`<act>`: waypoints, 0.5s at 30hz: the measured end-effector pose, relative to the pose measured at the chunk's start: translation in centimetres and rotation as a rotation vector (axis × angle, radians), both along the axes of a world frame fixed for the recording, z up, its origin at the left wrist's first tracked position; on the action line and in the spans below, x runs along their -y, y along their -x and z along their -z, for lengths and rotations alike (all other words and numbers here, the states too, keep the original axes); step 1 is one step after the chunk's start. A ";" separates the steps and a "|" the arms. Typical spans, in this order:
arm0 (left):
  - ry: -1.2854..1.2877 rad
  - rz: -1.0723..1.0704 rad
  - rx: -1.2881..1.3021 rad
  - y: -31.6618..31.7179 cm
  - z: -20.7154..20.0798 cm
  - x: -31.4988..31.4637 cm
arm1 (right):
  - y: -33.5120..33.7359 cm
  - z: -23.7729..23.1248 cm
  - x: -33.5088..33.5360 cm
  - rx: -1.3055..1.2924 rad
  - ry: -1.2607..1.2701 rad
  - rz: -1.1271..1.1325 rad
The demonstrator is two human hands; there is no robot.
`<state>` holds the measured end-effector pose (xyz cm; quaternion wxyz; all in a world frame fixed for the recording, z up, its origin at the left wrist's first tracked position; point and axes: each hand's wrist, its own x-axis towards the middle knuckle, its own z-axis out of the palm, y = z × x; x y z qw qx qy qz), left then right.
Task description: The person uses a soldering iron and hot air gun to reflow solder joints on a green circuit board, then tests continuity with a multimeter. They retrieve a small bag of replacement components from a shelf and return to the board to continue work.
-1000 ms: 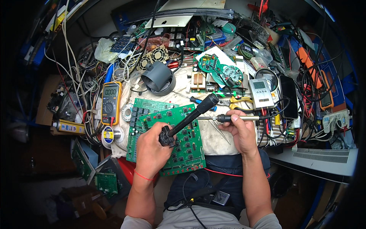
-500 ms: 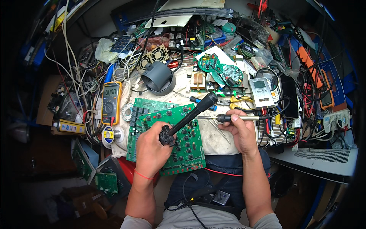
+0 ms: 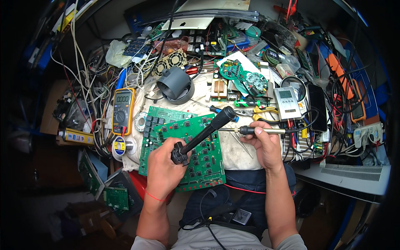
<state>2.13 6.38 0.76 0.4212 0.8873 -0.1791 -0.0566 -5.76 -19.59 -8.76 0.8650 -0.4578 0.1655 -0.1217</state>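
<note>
Held a black rod-shaped tool (image 3: pixel 208 134) in the left hand (image 3: pixel 165 158), clenched in a fist around its lower end, slanting it up to the right over a green circuit board (image 3: pixel 211 171). Gripped a soldering iron (image 3: pixel 273 131) between thumb and fingers of the right hand (image 3: pixel 267 148), pointing its metal shaft leftward at the black tool; could not tell contact from a gap at the tip. Had the circuit board lying askew, overlapping a second green board (image 3: pixel 171 113) and jutting past the near edge of the cloth-covered tabletop (image 3: pixel 235 160). Saw tweezers (image 3: pixel 244 146) just beside the right hand, yellow-handled pliers (image 3: pixel 267 110) farther back, and a yellow multimeter (image 3: pixel 121 113) left of both boards, near a solder spool (image 3: pixel 119 146).
</note>
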 end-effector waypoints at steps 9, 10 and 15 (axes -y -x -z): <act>0.022 0.036 0.106 -0.2 0.4 0.5 | 0.2 0.1 0.1 0.018 -0.002 0.015; 0.020 0.035 0.116 -0.3 0.4 0.6 | 0.2 0.2 0.1 0.023 -0.006 0.016; -0.005 0.036 0.127 -0.4 0.6 0.6 | 0.3 0.3 0.2 0.020 0.001 0.012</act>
